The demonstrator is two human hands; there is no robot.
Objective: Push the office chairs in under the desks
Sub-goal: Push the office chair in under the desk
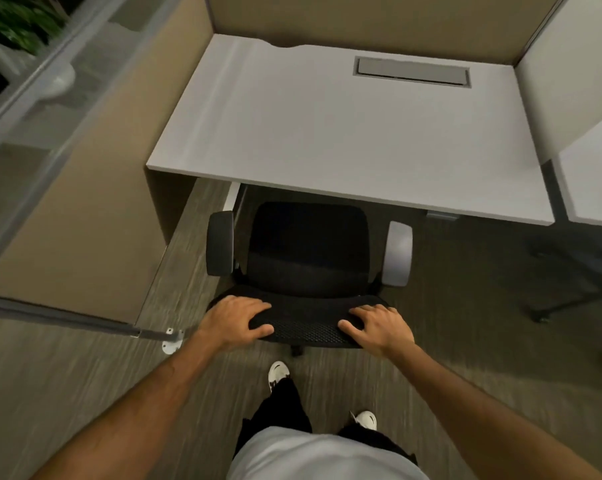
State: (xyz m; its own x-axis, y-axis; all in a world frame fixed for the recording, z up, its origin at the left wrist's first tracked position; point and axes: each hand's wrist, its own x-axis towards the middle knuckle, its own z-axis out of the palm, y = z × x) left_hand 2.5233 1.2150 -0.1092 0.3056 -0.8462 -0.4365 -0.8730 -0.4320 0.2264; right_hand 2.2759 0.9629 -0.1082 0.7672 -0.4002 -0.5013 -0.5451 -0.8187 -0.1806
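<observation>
A black mesh office chair with grey armrests faces a white desk. The front of its seat sits just under the desk's near edge. My left hand grips the left part of the backrest's top edge, fingers over the top and thumb on the near face. My right hand grips the right part of the same edge in the same way. The chair's base is mostly hidden beneath the seat.
A tan cubicle partition runs along the left, ending at a metal foot on the carpet. A grey cable hatch is set into the desk top. Another desk and a dark chair base lie at the right.
</observation>
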